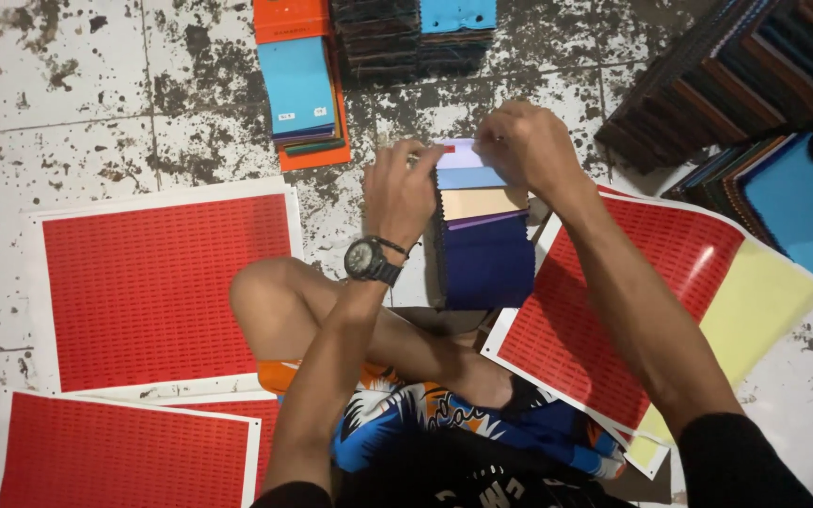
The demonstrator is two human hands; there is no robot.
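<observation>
- Nearest: bent bare knee (279, 306) and patterned blue and orange shorts (406, 414), seated on the floor.
- Red printed sheets (157, 292) spread flat on the left, one more (124, 452) at the near left corner; another red sheet (613, 310) on the right, overlapping a pale yellow sheet (764, 301).
- Held above the knee, in the middle: fabric swatch stack (482, 245), layers fanned from pale blue at the far end through beige to dark navy at the near end.
- Left hand (402, 193), black watch (369, 261) on the wrist, closed on the stack's left far edge, fingers curled over the top.
- Right hand (524, 146) pinched shut on the stack's far right corner; stack hanging nearward below both grips.
- Farther: blue and orange swatch booklet (303, 94) on the stained tile floor (58, 103).
- Far right: dark swatch piles (736, 75), blue swatch (797, 202) beside them.
</observation>
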